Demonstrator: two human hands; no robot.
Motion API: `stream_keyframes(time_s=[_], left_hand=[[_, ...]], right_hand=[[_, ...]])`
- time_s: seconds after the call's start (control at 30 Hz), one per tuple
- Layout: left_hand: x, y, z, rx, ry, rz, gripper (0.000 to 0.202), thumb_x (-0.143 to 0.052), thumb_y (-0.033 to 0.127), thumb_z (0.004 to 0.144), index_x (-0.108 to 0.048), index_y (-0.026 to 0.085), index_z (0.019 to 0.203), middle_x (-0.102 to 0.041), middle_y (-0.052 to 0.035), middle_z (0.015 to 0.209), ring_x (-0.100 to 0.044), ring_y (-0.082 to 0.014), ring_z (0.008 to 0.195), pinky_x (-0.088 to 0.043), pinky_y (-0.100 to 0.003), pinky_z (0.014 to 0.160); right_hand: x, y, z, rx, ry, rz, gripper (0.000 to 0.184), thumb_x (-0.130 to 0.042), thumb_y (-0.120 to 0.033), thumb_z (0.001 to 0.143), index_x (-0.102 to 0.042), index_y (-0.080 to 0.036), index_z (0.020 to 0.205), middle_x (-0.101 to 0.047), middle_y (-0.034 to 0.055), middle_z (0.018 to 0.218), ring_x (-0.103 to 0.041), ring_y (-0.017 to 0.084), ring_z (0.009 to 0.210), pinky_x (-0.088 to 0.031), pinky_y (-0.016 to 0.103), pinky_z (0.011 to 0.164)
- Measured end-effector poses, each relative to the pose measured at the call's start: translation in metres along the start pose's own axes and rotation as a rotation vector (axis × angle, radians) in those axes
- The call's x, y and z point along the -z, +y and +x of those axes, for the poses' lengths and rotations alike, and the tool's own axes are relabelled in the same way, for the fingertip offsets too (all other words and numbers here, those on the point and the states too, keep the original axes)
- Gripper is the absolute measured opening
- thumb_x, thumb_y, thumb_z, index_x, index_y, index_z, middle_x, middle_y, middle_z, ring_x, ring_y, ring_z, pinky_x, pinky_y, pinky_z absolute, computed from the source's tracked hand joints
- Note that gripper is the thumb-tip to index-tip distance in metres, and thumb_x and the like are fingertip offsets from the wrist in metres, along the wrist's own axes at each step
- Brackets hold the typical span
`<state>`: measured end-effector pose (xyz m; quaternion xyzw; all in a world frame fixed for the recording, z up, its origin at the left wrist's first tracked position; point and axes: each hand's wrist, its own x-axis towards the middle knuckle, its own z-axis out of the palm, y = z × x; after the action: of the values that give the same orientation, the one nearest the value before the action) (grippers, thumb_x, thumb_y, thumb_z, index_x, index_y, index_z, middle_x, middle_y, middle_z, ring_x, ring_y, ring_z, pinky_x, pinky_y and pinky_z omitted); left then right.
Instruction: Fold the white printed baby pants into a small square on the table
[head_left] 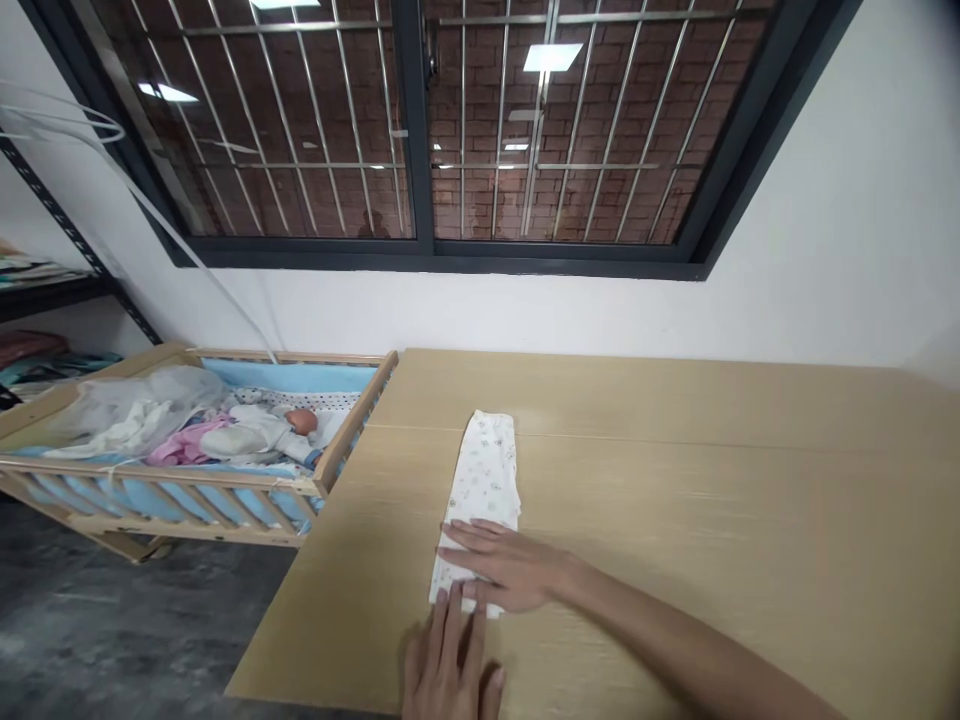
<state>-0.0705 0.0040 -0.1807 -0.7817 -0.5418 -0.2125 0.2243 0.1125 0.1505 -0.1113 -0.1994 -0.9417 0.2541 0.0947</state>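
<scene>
Well left of and beyond the left hand [446,665] stood a slatted wooden crib [165,473]. Left hand was palm down, fingers slightly apart, tips at the near end of a white printed garment [484,475], apparently folded. Garment stretched forward under the right hand [510,572]: flat, fingers spread, clamping nothing. Tan tabletop [712,500] extended rightward. Step looked like smoothing; next move seemed to call for light, even pressure.

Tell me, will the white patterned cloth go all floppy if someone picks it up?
Probably floppy: the cloth looks thin, with a wavy right edge. It's likely light, since it lies so flat on the brown tabletop. Pushed, it would probably wrinkle or slide, not roll, because nothing about it looks round.
</scene>
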Motion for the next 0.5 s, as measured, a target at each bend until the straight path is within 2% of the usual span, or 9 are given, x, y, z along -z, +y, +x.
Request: stream_keyframes(time_s=[0.1,0.2,0.27,0.33,0.43,0.5], left_hand=[[0.008,-0.004,0.006,-0.015,0.001,0.011,0.052,-0.053,0.027,0.091,-0.056,0.027,0.143,-0.057,-0.0098,0.148,-0.053,-0.0302,0.134,-0.042,-0.047,0.100],[0.013,-0.010,0.009,-0.079,0.019,0.046,0.050,-0.055,0.029,0.091,-0.057,0.027,0.142,-0.059,-0.0082,0.146,-0.054,-0.0280,0.132,-0.041,-0.044,0.099],[0.014,-0.013,0.010,-0.115,0.026,0.061,0.050,-0.056,0.032,0.092,-0.057,0.027,0.142,-0.061,-0.0064,0.145,-0.054,-0.0260,0.131,-0.041,-0.041,0.098],[0.015,-0.014,0.009,-0.112,0.022,0.058,0.049,-0.055,0.035,0.093,-0.057,0.028,0.142,-0.060,-0.0048,0.145,-0.053,-0.0250,0.131,-0.041,-0.040,0.097],[0.017,-0.012,0.010,-0.099,0.018,0.043,0.049,-0.054,0.038,0.094,-0.057,0.027,0.142,-0.060,-0.0057,0.146,-0.054,-0.0258,0.132,-0.041,-0.040,0.098],[0.021,-0.013,0.013,-0.114,0.015,0.031,0.049,-0.055,0.037,0.094,-0.056,0.025,0.142,-0.059,-0.0070,0.146,-0.054,-0.0263,0.132,-0.040,-0.040,0.099]], right_hand=[[0.012,0.049,0.012,-0.081,0.033,-0.086,0.063,-0.040,-0.058,0.108,-0.020,-0.033,0.163,-0.008,0.0037,0.169,-0.011,0.028,0.155,-0.012,0.049,0.126],[0.042,0.112,0.032,-0.192,0.074,-0.213,0.065,-0.035,-0.063,0.108,-0.022,-0.032,0.163,-0.010,0.0023,0.169,-0.010,0.028,0.155,-0.009,0.048,0.127],[0.064,0.150,0.043,-0.267,0.067,-0.273,0.063,-0.033,-0.059,0.109,-0.025,-0.027,0.163,-0.012,0.0041,0.169,-0.011,0.028,0.155,-0.011,0.048,0.127],[0.081,0.176,0.050,-0.288,0.075,-0.306,0.060,-0.033,-0.051,0.109,-0.029,-0.024,0.162,-0.016,0.0057,0.167,-0.015,0.028,0.154,-0.015,0.049,0.126],[0.093,0.189,0.055,-0.259,0.098,-0.313,0.057,-0.037,-0.045,0.107,-0.038,-0.022,0.159,-0.025,0.0061,0.165,-0.021,0.029,0.153,-0.018,0.049,0.126],[0.092,0.177,0.051,-0.249,0.133,-0.299,0.058,-0.038,-0.046,0.107,-0.039,-0.020,0.158,-0.028,0.0076,0.165,-0.023,0.029,0.152,-0.020,0.047,0.126]])
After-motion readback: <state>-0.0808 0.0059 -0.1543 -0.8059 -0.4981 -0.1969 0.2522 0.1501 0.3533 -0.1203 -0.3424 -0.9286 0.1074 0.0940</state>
